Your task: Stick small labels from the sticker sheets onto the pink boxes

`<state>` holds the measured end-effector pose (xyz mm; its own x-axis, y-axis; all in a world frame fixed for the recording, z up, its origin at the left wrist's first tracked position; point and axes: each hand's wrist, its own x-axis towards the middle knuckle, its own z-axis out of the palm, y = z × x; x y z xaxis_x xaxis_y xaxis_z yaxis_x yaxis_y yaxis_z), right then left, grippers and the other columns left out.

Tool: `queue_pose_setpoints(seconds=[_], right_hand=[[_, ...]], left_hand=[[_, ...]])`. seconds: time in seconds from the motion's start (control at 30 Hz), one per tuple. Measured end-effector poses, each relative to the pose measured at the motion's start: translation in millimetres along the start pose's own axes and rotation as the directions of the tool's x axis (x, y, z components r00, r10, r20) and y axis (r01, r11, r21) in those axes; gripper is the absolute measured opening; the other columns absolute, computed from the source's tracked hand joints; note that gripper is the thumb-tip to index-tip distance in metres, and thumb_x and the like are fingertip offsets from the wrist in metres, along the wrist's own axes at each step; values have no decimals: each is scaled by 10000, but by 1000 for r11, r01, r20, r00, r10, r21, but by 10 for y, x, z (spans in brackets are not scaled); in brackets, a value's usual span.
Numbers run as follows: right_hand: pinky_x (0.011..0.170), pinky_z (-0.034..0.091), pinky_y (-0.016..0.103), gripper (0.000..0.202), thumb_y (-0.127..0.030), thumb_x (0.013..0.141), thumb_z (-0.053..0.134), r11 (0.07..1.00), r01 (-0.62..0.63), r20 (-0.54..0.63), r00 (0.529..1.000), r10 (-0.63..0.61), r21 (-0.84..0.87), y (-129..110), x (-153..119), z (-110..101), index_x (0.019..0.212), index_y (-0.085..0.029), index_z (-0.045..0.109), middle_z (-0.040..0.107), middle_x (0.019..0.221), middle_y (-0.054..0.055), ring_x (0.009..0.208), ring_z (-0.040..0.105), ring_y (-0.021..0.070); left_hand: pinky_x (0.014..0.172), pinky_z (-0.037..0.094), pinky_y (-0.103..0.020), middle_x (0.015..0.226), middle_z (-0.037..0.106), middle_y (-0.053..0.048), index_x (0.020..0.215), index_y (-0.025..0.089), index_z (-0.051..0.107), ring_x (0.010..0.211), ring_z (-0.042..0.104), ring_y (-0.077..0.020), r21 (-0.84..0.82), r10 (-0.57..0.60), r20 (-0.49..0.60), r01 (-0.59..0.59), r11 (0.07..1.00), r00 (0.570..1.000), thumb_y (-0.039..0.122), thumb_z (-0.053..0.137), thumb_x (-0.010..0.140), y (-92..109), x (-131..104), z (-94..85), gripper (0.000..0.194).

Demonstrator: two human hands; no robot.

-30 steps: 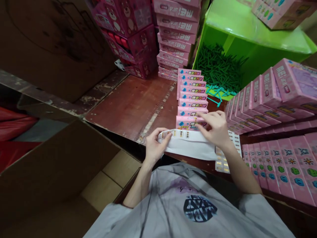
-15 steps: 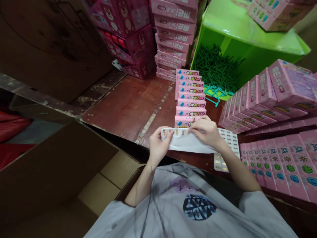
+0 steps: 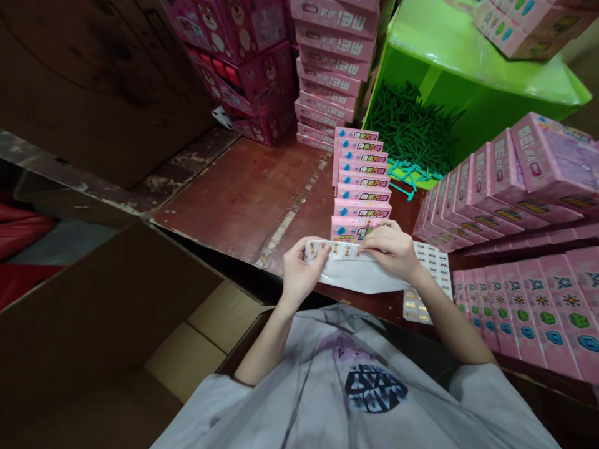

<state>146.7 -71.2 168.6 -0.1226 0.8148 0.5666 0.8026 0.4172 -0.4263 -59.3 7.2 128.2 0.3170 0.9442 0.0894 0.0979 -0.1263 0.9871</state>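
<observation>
Between my two hands is a white sticker sheet (image 3: 360, 276) with a row of small gold-and-white oval stickers along its folded top edge. My left hand (image 3: 302, 271) pinches the sheet's left end, thumb on top. The fingers of my right hand (image 3: 390, 249) are closed on the upper edge farther right; whether a single sticker is between the fingertips cannot be made out. Just beyond the sheet stands a row of pink boxes (image 3: 360, 196), the nearest partly behind my right hand. More sticker sheets (image 3: 433, 265) lie on the table by my right forearm.
A bright green box (image 3: 477, 93) holds many dark green sticks (image 3: 412, 125). Pink boxes (image 3: 538, 305) line the right side, and tall stacks (image 3: 327, 62) stand at the back. An open cardboard box (image 3: 206, 324) sits below the brown table's (image 3: 243, 199) front edge.
My hands stay nearly in place on the sticker sheet. The sheet's lower edge now hangs slightly lower in the middle. The whole view has shifted slightly.
</observation>
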Motion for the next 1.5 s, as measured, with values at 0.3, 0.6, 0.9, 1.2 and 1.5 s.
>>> queue_pose_setpoints(seconds=[0.3, 0.6, 0.9, 1.2, 1.5], right_hand=[[939, 421, 405, 157, -276, 902, 599, 974, -190, -106, 973, 203, 121, -24, 165, -215, 765, -218, 646, 709, 786, 2, 824, 644, 170], [988, 334, 471, 128, -287, 742, 752, 946, -266, 98, 953, 287, -187, 661, 616, -198, 842, -224, 703, 722, 833, 0, 874, 626, 217], [946, 355, 418, 283, -327, 840, 696, 977, -168, 106, 977, 183, -135, 112, 427, -300, 1112, -247, 698, 750, 1018, 35, 913, 662, 209], [892, 360, 375, 120, -286, 863, 688, 990, -135, 212, 970, 123, 39, -46, 289, -245, 761, -225, 701, 750, 802, -27, 776, 659, 147], [940, 330, 401, 161, -254, 900, 629, 999, -39, 152, 988, 40, -9, -9, 213, -159, 755, -233, 695, 741, 860, -27, 855, 650, 152]], left_hand=[[623, 494, -220, 766, 709, -29, 837, 154, 690, 674, 635, -142, 45, 24, -19, -24, 999, 1000, 352, 703, 760, 2, 35, 13, 213], [590, 472, -218, 730, 700, -15, 809, 164, 691, 637, 615, -136, 58, 2, 12, -2, 998, 1000, 332, 706, 747, 48, 5, 5, 180], [638, 491, -222, 791, 715, -25, 851, 166, 699, 684, 632, -142, 52, 53, 34, -55, 997, 998, 345, 708, 769, 135, -12, 22, 196], [604, 495, -222, 757, 717, -27, 861, 161, 702, 656, 640, -145, -13, 34, 31, -34, 999, 999, 374, 681, 787, 226, -34, 212, 226], [615, 498, -222, 763, 712, -29, 856, 151, 690, 674, 641, -146, -36, -28, 12, 28, 999, 1000, 379, 679, 785, 138, 8, 205, 239]])
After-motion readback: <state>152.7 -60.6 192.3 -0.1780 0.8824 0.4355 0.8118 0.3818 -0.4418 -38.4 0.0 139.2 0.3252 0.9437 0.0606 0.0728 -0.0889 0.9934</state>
